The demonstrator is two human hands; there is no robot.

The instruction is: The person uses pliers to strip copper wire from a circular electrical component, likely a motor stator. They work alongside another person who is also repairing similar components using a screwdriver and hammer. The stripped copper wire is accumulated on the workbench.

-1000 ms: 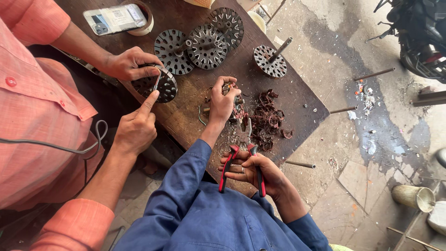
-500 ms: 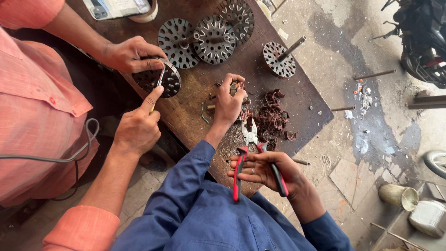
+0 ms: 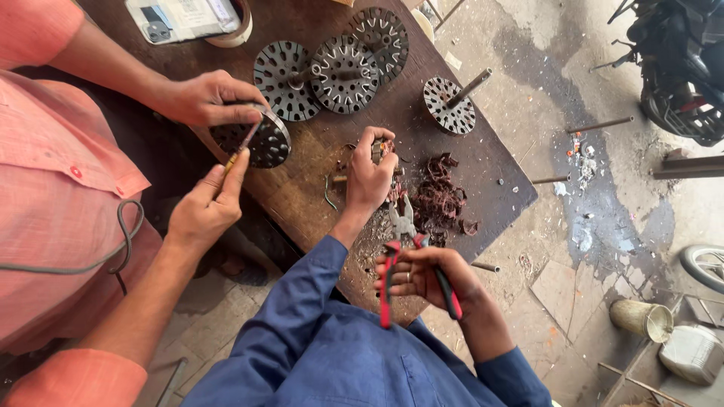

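I see my left hand [image 3: 371,175], in a blue sleeve, with fingers curled shut around a small metal part [image 3: 379,149] on the dark wooden workbench [image 3: 483,173]. My right hand [image 3: 422,273] grips red-handled pliers [image 3: 400,252], handles spread apart in my fingers, nose pointing toward a pile of reddish-brown wire scraps [image 3: 440,200] just beside it. Nearby, a person in an orange shirt holds a slotted round rotor core [image 3: 260,139] and a thin tool [image 3: 240,149]. 4 more cores lie further up the bench.
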